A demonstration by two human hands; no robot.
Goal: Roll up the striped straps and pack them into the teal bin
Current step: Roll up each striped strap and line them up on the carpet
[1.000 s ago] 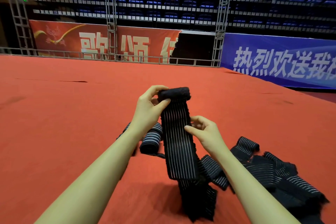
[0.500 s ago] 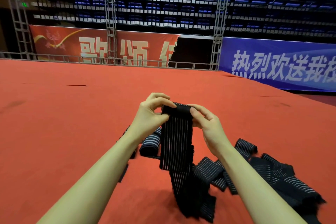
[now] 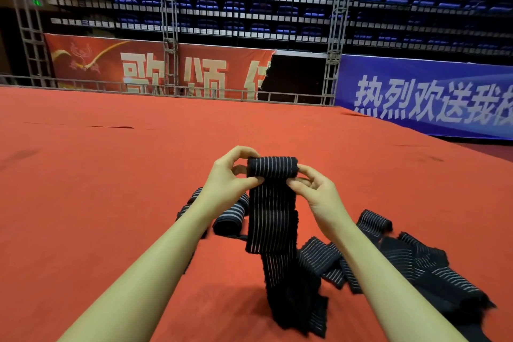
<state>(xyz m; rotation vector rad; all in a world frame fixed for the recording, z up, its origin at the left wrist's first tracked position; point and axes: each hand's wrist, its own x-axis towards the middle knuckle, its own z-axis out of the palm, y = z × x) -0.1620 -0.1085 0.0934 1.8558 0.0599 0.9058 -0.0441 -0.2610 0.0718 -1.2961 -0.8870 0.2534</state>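
- The left hand [image 3: 226, 183] is raised in front of the body, forearm reaching up from the lower left; its thumb and curled fingers pinch the left end of a small roll at the top of a black elastic strap with thin white stripes [image 3: 272, 203].
- The right hand [image 3: 315, 191] mirrors it, forearm coming up from the lower right, wrist bent inward; its fingertips [image 3: 294, 183] pinch the right end of the same roll, fingers curled close together.
- The roll is held level between the two hands, above the orange-red carpeted floor [image 3: 111, 189].
- Below the roll the unrolled length of the strap hangs straight down, and its lower part crumples onto the carpet between the forearms.
- A loose pile of more black striped straps [image 3: 410, 264] lies on the carpet to the right, under and beyond the right forearm.
- Two already rolled striped straps [image 3: 230, 216] lie on the carpet just behind the left wrist, partly hidden by it.
- No part of a teal bin shows in this view.
- At the far edge of the carpet stand a red banner [image 3: 155, 69] and a blue banner [image 3: 427, 97], both with white characters.
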